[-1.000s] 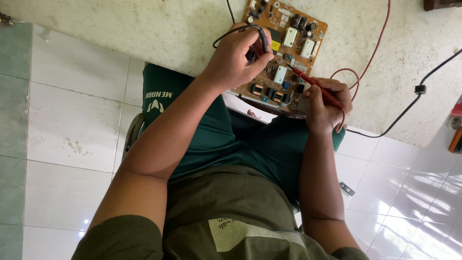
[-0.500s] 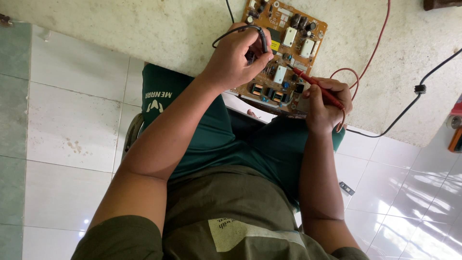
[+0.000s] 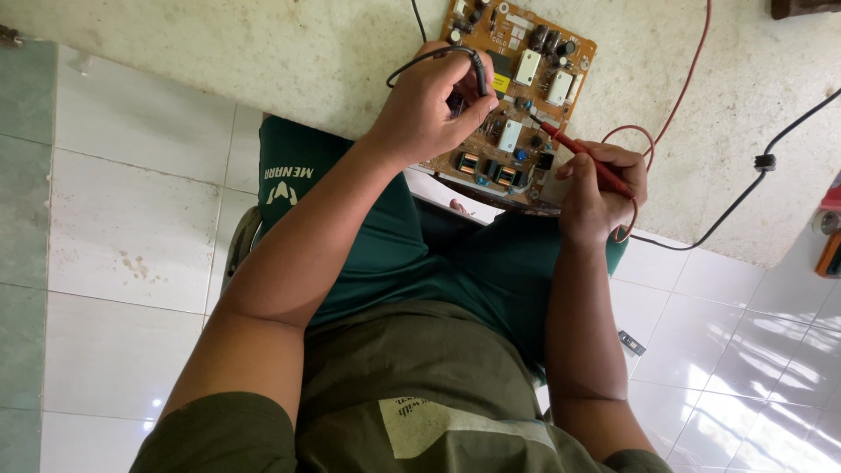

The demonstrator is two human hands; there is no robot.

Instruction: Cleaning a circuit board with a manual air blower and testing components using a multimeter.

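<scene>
A brown circuit board (image 3: 526,52) with white, black and blue components lies on a rough concrete surface in front of me. My left hand (image 3: 434,109) grips a black test probe (image 3: 480,77) with its tip down on the board's middle. My right hand (image 3: 600,188) grips a red test probe (image 3: 574,149), whose tip touches the board near its right side. A black lead loops over my left hand; a red lead (image 3: 683,88) curls from my right hand upward.
A black cable with a ferrite bead (image 3: 764,162) runs across the concrete at right. An orange device (image 3: 828,254) sits at the right edge. My legs in green shorts rest on white floor tiles (image 3: 131,219). A small dark part (image 3: 631,342) lies on the tiles.
</scene>
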